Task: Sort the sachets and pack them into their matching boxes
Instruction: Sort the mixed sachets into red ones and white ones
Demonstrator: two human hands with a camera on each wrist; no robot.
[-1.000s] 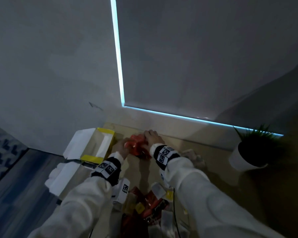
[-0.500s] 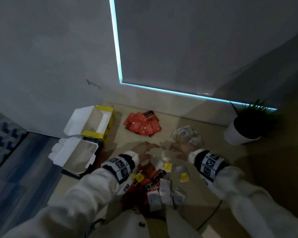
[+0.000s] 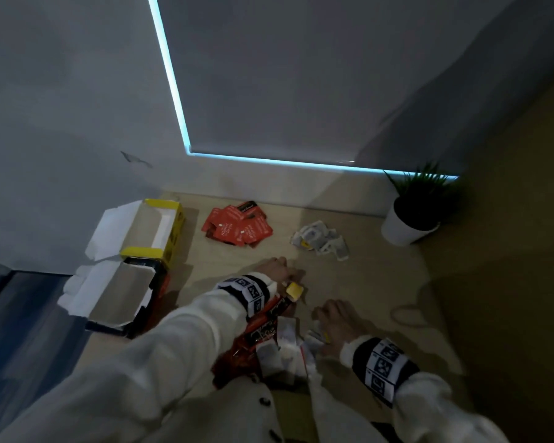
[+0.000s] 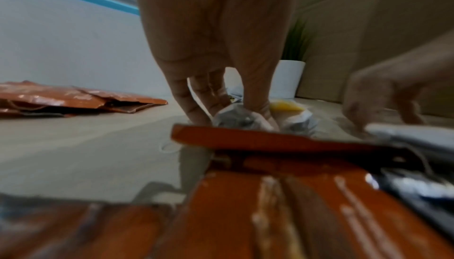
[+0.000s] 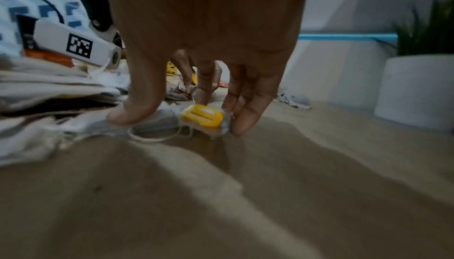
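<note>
Sachets (image 3: pixel 271 343) lie in a mixed heap at the lower middle of the head view, red ones and pale ones with yellow tags together; a sorted red pile (image 3: pixel 237 227) and a pale pile (image 3: pixel 320 239) sit further up the frame, and two open boxes, yellow box (image 3: pixel 173 225) and dark box (image 3: pixel 155 289), stand at the left.

They look feather-light, thin and floppy, with loose strings that could snag, so I would take each by a flat edge or corner and lift gently; the paper would crumple under a hard squeeze.

The left hand (image 3: pixel 277 270) reaches over the top of the heap. Its wrist view shows fingertips (image 4: pixel 196 113) and thumb pinching a crumpled pale sachet (image 4: pixel 237 117), which the head view hides behind the knuckles. The right hand (image 3: pixel 336 321) is at the heap's right edge; only its wrist view shows thumb and fingers (image 5: pixel 243 119) closing round a yellow-tagged sachet (image 5: pixel 202 119) lying on the wooden floor (image 5: pixel 245 195), string looped beneath. Whether it is firmly gripped or merely touched I cannot tell. The head view alone shows the boxes and how the piles lie.
</note>
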